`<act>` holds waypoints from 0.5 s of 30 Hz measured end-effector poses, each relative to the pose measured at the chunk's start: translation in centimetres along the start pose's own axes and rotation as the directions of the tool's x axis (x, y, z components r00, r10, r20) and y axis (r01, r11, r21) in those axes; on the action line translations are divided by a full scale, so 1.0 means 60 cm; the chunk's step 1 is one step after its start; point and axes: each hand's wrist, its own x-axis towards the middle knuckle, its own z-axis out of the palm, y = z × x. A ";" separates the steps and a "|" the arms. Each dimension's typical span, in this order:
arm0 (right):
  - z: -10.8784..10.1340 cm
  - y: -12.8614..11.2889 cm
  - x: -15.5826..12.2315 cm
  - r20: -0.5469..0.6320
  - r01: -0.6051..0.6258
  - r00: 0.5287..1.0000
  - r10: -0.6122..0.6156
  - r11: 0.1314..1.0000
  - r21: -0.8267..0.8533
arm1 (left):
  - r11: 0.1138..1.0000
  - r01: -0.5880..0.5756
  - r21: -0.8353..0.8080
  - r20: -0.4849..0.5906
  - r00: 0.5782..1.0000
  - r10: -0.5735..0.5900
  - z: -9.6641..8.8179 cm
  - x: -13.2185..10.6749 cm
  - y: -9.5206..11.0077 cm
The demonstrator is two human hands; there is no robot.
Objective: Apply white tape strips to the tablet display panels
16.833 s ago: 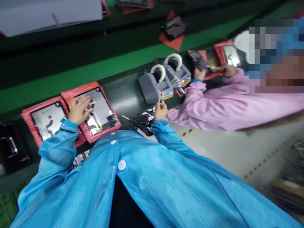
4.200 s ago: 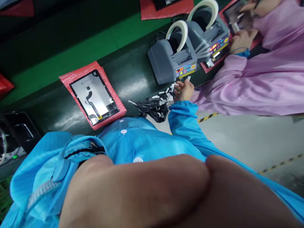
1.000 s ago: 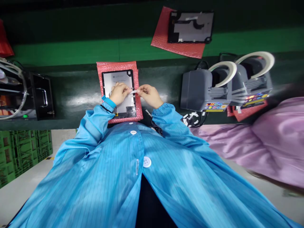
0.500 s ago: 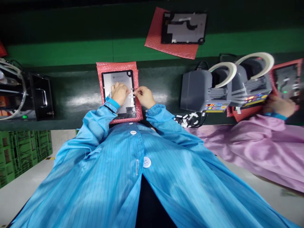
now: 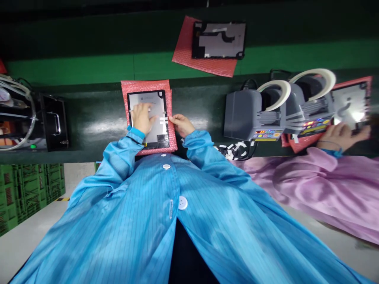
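Observation:
In front of me a tablet-sized screen panel (image 5: 156, 103) lies grey back up in a black frame, on a red bubble-wrap sheet (image 5: 126, 86). My left hand (image 5: 142, 118) rests over the panel's left half, fingers spread and thumb apart, holding nothing visible. Short white tape strips (image 5: 164, 120) sit along the panel's right side. At that right edge is my right hand (image 5: 183, 124), thumb and forefinger closed together beside the strips; whatever may be between the fingertips is too small to make out.
Two grey tape dispensers (image 5: 244, 114) stand to the right, with white tape scraps (image 5: 235, 149) near the bench edge. Another panel (image 5: 220, 41) lies on red wrap at the back. A black case (image 5: 53, 122) is at left. A co-worker's hand (image 5: 337, 136) works at far right.
My left hand has drawn left from the tape strips and its fingers have spread. My right hand has shifted slightly right. The co-worker's hand has moved, uncovering more of the panel there.

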 end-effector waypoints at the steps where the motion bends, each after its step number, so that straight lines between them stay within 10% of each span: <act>1: 0.000 -0.001 -0.003 -0.022 0.046 0.999 -0.046 0.999 -0.009 | 0.998 0.056 -0.017 -0.079 0.995 -0.057 -0.005 -0.005 -0.021; 6: 0.011 -0.020 -0.024 -0.073 0.294 0.929 -0.363 0.843 -0.449 | 0.949 0.259 -0.181 -0.154 0.945 -0.287 -0.010 -0.035 -0.103; 11: 0.028 -0.044 -0.045 0.012 0.338 0.856 -0.516 0.542 -0.769 | 0.864 0.320 -0.389 -0.154 0.902 -0.403 0.001 -0.037 -0.098; 15: 0.025 -0.050 -0.047 -0.018 0.294 0.909 -0.417 0.671 -0.681 | 0.573 0.469 -0.673 0.047 0.799 -0.599 0.006 -0.038 -0.087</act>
